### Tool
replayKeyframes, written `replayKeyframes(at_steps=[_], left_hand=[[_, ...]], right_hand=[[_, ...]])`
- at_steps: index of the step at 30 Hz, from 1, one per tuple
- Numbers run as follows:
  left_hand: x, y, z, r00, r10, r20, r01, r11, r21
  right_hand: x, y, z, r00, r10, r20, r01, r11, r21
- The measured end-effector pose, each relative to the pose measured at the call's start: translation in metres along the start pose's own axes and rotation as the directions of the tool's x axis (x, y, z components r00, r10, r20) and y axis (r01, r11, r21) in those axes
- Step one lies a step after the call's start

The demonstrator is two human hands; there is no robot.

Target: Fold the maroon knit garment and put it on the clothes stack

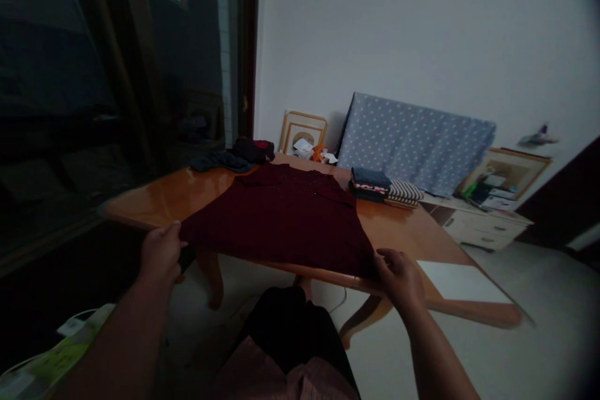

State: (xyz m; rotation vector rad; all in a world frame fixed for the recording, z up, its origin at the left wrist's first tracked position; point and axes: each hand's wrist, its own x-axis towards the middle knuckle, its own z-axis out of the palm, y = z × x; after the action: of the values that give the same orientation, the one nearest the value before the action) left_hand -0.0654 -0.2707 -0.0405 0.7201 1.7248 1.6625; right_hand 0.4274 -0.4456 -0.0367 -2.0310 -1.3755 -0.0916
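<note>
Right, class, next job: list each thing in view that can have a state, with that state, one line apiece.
Dark red garment: spread out on the table, near edge held
Left hand: closed on the garment's near left corner
Right hand: closed on the garment's near right corner
Stacked clothes: folded
Loose clothes: bunched
White sheet: lying flat
Polka-dot cloth: draped
Drawers: apparently shut

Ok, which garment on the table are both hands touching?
The dark red top, spread out, left hand and right hand at its near corners; the folded stacks and bunched clothes lie untouched.
</note>
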Motion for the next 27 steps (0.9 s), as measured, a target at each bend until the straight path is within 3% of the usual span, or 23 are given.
replayKeyframes(at_steps=[4, 8, 16, 22, 27], left_hand=[[-0.002, -0.014, 0.0, 0.996, -0.08, -0.048, 0.071, 0.984, -0.161], [-0.011, -0.022, 0.0, 0.995, -0.084, -0.051, 0.068, 0.961, -0.268], [-0.04, -0.025, -0.002, 0.999, -0.016, 0.052, 0.026, 0.977, -0.209], [-0.052, -0.036, 0.001, 0.997, -0.002, 0.077, 0.018, 0.978, -0.207], [-0.061, -0.045, 0.003, 0.987, 0.033, 0.157, 0.003, 0.976, -0.22]], right_hand=[[-0.013, -0.038, 0.011, 0.986, -0.167, -0.019, 0.168, 0.977, 0.135], [-0.028, -0.088, 0.027, 0.94, -0.336, 0.066, 0.317, 0.927, 0.201], [-0.057, -0.171, 0.059, 0.747, -0.575, 0.333, 0.548, 0.817, 0.18], [-0.063, -0.201, 0.076, 0.689, -0.59, 0.42, 0.613, 0.784, 0.096], [-0.063, -0.209, 0.084, 0.691, -0.598, 0.405, 0.612, 0.783, 0.112]])
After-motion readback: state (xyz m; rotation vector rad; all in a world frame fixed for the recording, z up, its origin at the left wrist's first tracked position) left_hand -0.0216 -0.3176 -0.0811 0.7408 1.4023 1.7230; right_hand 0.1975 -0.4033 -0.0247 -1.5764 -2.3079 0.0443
